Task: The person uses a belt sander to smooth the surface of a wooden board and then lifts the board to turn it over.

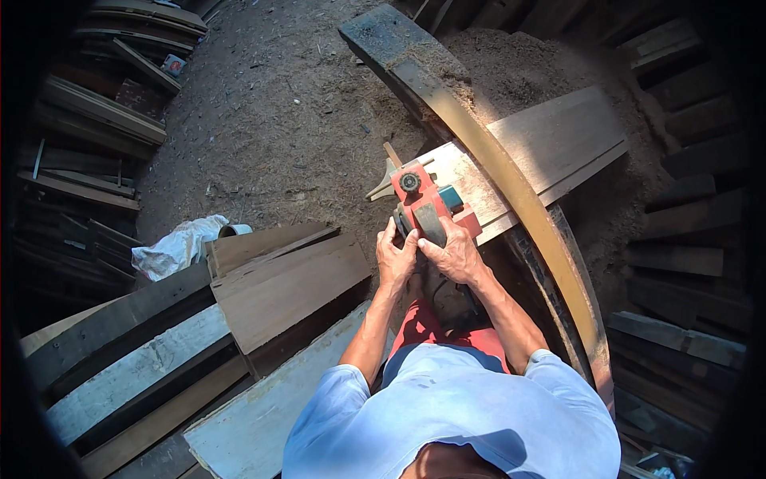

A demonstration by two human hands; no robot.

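Observation:
A red electric hand planer (pixel 415 185) with a black round knob and a dark teal part is in front of me, over the near left end of a pale plank (pixel 459 172). My left hand (pixel 396 259) closes on the planer's near left side, fingers pressed together by its dark body. On the near right side, my right hand (pixel 455 254) grips the planer, thumb toward my left hand. Both hands nearly touch. The planer hides the plank's end, and I cannot tell whether its base touches the wood. A dark cord hangs below my hands.
A long yellowish beam (pixel 511 172) crosses over the plank from far middle to near right. Boards (pixel 295 279) are stacked at left, beside a white sack (pixel 179 247). More planks (pixel 674 259) lie along the right. Sawdust and shavings cover the ground (pixel 271 136).

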